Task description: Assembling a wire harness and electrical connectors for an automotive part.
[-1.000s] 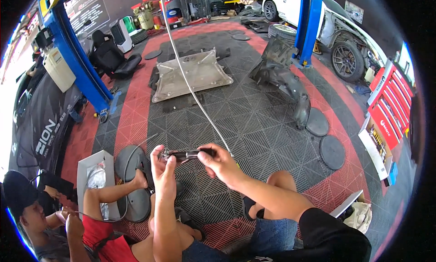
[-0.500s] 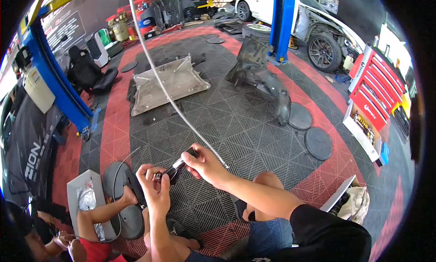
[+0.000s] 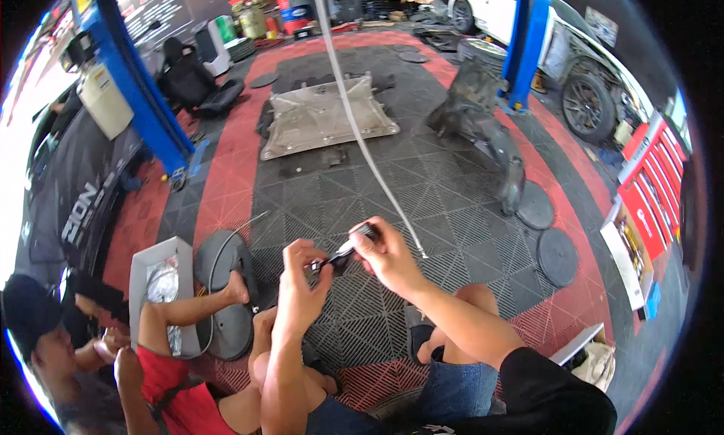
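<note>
My left hand pinches the near end of a small black-and-silver tool-like part between thumb and fingers. My right hand is closed around its other, black end. Fingers cover much of the part, so I cannot tell its exact kind. A long, thin silver-grey hose hangs down from the top of the view, beyond my hands. Its metal-tipped end is just past my right hand and looks apart from it. Below my hands are my bent knees and denim shorts.
A seated co-worker at the left handles a thin cable beside a white box. Ahead lie a metal undertray and a dark plastic liner. Blue lift posts, round pads and a red tool chest stand around.
The whole view has shifted, so the surroundings sit farther right. Both hands still hold the part, its tilt slightly changed. More of the co-worker shows at the left.
</note>
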{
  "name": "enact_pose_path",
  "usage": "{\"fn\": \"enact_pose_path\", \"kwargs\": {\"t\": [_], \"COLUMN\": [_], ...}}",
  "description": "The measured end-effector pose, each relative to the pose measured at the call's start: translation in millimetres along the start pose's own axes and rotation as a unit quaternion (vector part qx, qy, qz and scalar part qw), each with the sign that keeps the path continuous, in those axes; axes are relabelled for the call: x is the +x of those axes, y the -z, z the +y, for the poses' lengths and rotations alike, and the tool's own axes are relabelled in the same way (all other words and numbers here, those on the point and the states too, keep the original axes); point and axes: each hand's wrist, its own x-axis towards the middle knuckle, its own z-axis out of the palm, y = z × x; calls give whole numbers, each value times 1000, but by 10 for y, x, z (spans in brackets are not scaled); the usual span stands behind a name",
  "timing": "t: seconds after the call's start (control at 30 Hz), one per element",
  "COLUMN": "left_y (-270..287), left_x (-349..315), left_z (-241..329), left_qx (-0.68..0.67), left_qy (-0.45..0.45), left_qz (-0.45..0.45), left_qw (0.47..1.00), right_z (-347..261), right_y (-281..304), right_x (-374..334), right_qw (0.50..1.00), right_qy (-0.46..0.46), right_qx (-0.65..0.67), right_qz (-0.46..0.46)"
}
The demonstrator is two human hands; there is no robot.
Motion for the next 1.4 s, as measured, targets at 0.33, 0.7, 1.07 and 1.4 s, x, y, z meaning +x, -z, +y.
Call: {"fn": "enact_pose_path", "kwargs": {"t": [0.33, 0.7, 1.07, 1.4], "left_y": [18, 67, 64, -4], "left_x": [-15, -18, 17, 4], "left_z": [38, -87, -29, -166], "left_qx": [-75, -32, 158, 0], "left_qy": [-59, -66, -90, -59], "left_qz": [74, -4, -18, 58], "left_qw": [993, 997, 983, 997], "right_z": [-108, -55, 119, 45], "right_y": [102, 28, 1, -56], "right_x": [53, 15, -9, -69], "right_qw": [992, 999, 994, 998], "right_qy": [-65, -24, 52, 18], "right_qx": [-93, -43, -92, -52], "right_qz": [-52, -14, 12, -10]}}
